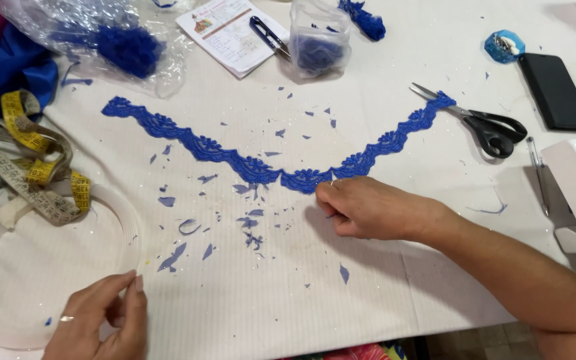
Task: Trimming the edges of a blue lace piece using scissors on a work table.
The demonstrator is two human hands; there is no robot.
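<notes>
- Table (368,280): covered in white ribbed cloth, strewn with small blue scraps (248,223).
- Lace (275,175): long blue scalloped strip, lying flat in a shallow V across mid-table; right end lies over the scissors' blades.
- Plate (8,333): clear, near left corner, holds only a blue fleck; tape measure (35,167) drapes over its far rim.
- Bag (101,37): clear plastic, far left, holds a wad of blue lace.
- Tub (318,37): clear, far centre, blue trim inside.
- Phone (555,90): black, far right.
- Scissors (481,123): black handles, just left of phone.
- Right hand (368,208): knuckles up, fingertips touching the lace at its low point, pinching something thin; cannot tell what.
- Left hand (101,320): near edge, thumb and fingers loosely curled together over the plate rim; nothing visible in it.
- Snips (268,35): on a printed card, beside tub.
</notes>
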